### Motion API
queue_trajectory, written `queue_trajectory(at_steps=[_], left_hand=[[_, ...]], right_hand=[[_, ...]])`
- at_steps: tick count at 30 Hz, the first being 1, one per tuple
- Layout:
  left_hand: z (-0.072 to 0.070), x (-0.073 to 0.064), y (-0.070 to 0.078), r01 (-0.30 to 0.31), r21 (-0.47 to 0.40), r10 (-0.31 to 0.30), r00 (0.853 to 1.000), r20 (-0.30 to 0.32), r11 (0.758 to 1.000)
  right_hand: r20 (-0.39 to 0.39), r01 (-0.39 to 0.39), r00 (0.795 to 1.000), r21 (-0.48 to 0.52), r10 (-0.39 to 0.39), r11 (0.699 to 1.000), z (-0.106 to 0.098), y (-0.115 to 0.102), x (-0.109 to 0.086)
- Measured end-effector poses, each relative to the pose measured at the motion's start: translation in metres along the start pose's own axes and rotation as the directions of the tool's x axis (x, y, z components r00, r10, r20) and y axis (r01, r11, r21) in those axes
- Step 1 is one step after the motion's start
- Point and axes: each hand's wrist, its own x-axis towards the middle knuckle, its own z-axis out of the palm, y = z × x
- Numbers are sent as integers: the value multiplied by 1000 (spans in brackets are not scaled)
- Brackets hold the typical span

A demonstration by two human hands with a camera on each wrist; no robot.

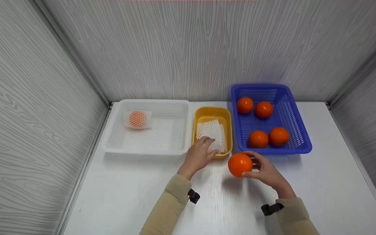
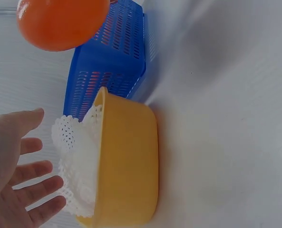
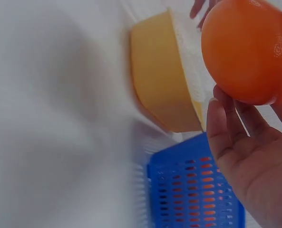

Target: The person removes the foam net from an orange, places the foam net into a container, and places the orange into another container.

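Note:
My right hand (image 1: 266, 171) grips an orange (image 1: 240, 164) between thumb and fingers, raised above the table in front of the blue basket. The same orange (image 3: 247, 50) fills the upper right of the right wrist view. My left hand (image 1: 198, 153) is over the near left edge of a yellow bin (image 1: 228, 147), its fingers spread and holding nothing. Inside that bin lie white foam net sleeves (image 1: 211, 130). In the left wrist view the fingers (image 2: 38, 192) point at the sleeves (image 2: 79, 164) with a small gap between.
The blue basket (image 1: 300, 140) at the right holds several oranges (image 1: 263, 109). At the left, a white basket (image 1: 148, 152) holds an orange in a foam net (image 1: 137, 119). Wood-grain panels (image 1: 175, 49) enclose the white table (image 1: 126, 195) at the back and sides.

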Motion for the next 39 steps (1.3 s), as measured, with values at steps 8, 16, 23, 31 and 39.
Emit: queue_trajectory(at_steps=[8, 16, 23, 31, 39], left_hand=[[6, -4, 15, -75, 11, 75, 996, -46, 997], [15, -6, 30, -108, 13, 108, 994, -27, 994], [20, -3, 44, -153, 44, 153, 988, -11, 987], [25, 0, 56, -165, 73, 161, 985, 59, 984], [34, 5, 63, -211, 119, 203, 976, 79, 970]], right_hand=[[-45, 33, 998, -67, -36, 997, -30, -12, 4], [-95, 30, 995, -129, -43, 991, -58, -21, 15], [-120, -28, 993, -154, 9, 988, -81, -35, 25], [-150, -63, 988, -193, 34, 979, -100, -43, 41], [-192, -135, 976, -180, 100, 974, -115, -51, 60]])
